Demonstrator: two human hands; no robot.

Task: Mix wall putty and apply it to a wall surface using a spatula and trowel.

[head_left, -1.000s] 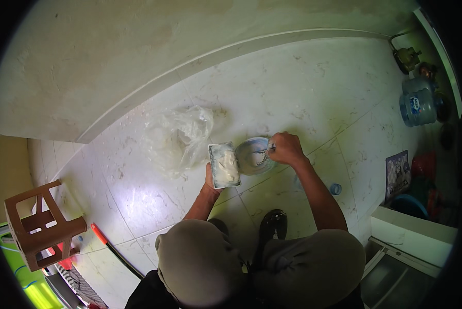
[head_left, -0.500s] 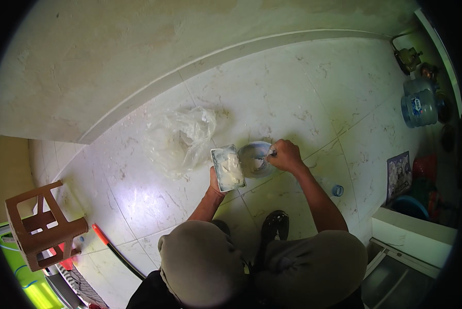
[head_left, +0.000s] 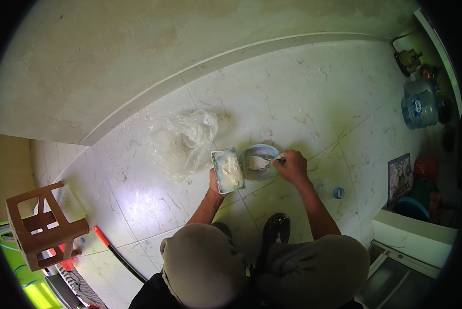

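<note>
My left hand (head_left: pixel 215 184) is closed round the edge of a flat rectangular plate (head_left: pixel 222 180), held level with a lump of white putty (head_left: pixel 233 170) on top. Just right of it a round bowl (head_left: pixel 259 147) stands on the tiled floor with white paste inside. My right hand (head_left: pixel 294 166) is at the bowl's right rim, its fingers wrapped round the handle of a small tool, seemingly a putty knife (head_left: pixel 278 159). The tool's end reaches into the bowl, smeared with white paste.
A crumpled clear plastic bag (head_left: pixel 182 141) lies left of the plate. Near my right forearm is a clear plastic bottle (head_left: pixel 337 192) on its side. A brown plastic stool (head_left: pixel 43 224) stands at left, near a red-tipped black rod (head_left: pixel 118 257). Large water jugs (head_left: pixel 420 109) are at right.
My right hand has moved slightly right and down, drawing the tool toward the bowl's right rim. The left hand and its plate have hardly moved.
</note>
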